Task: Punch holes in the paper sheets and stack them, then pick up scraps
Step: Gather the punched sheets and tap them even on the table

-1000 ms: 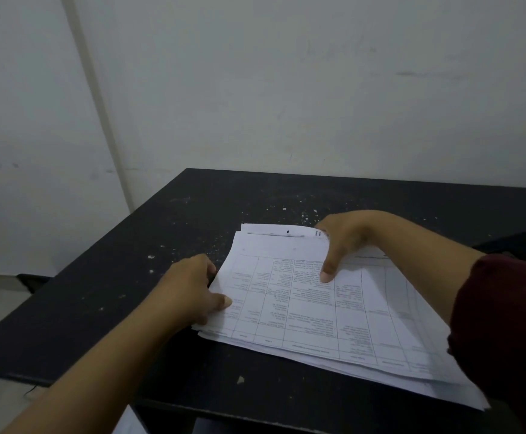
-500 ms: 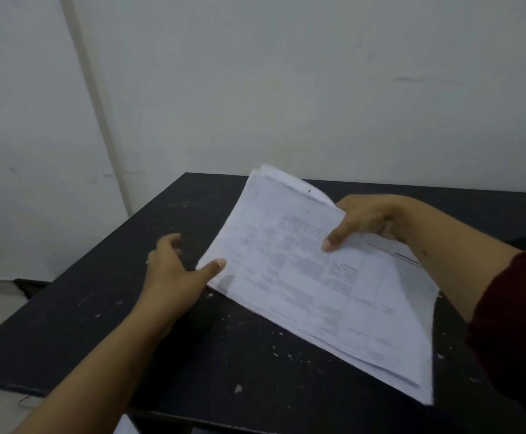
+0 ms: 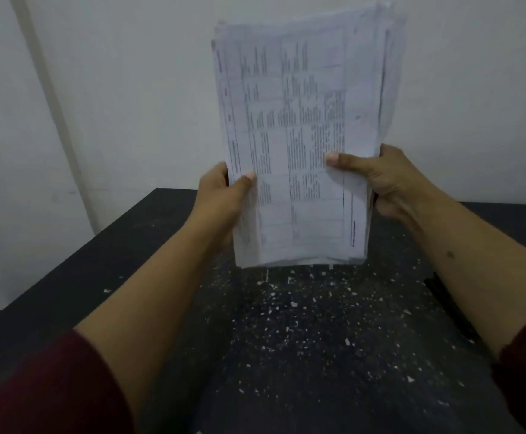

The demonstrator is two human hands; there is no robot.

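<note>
A stack of printed paper sheets (image 3: 302,120) stands upright on its short edge, its bottom edge at or just above the black table (image 3: 67,277). My left hand (image 3: 221,195) grips the stack's left side, thumb on the front page. My right hand (image 3: 380,180) holds the right side, thumb also across the front. Many small white paper scraps (image 3: 311,311) lie scattered on the tabletop below and in front of the stack. No hole punch is visible.
A white wall (image 3: 130,89) rises behind the table, with a pale vertical strip (image 3: 55,98) at the left. A dark object (image 3: 443,296) sits at the table's right edge, partly hidden by my right forearm. Floor shows at far left.
The stack lay flat on the table a second ago. Both hands lifted it, turned it upright, and now hold it by its two long sides. Scraps under it are uncovered.
</note>
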